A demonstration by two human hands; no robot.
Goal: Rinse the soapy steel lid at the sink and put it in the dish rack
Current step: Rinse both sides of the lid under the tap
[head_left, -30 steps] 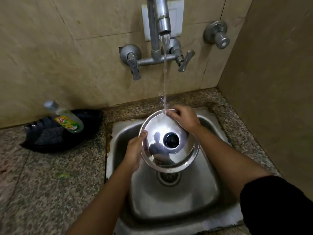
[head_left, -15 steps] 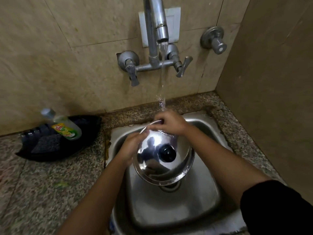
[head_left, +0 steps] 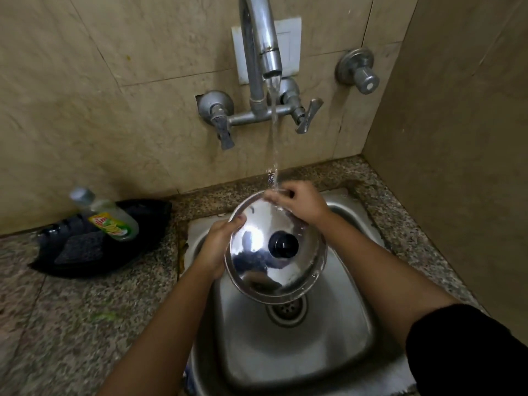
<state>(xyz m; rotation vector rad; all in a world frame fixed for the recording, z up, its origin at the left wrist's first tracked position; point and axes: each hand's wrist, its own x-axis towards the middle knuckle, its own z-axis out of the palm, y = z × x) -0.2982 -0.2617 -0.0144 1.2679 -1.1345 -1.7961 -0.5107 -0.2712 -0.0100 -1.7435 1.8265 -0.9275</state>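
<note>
I hold the round, shiny steel lid with its black knob [head_left: 275, 247] over the steel sink basin [head_left: 337, 332], between my hands: left hand [head_left: 218, 247] clamping the left rim, right hand [head_left: 300, 202] pinching the far rim under the tap's water stream [head_left: 273, 132], so runoff sheets down. Knob side faces me, far edge raised.

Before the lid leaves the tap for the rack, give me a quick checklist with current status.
1. Left hand grips the lid rim: ok.
2. Right hand on the far rim: ok.
3. Water hits the lid's top edge: ok.
4. Soap gone from the lid: cannot tell; the underside is hidden.
5. Lid over the sink, so drips fall inside: ok.
6. Rack in view: not ok; only a black tray with a soap bottle shows.
</note>
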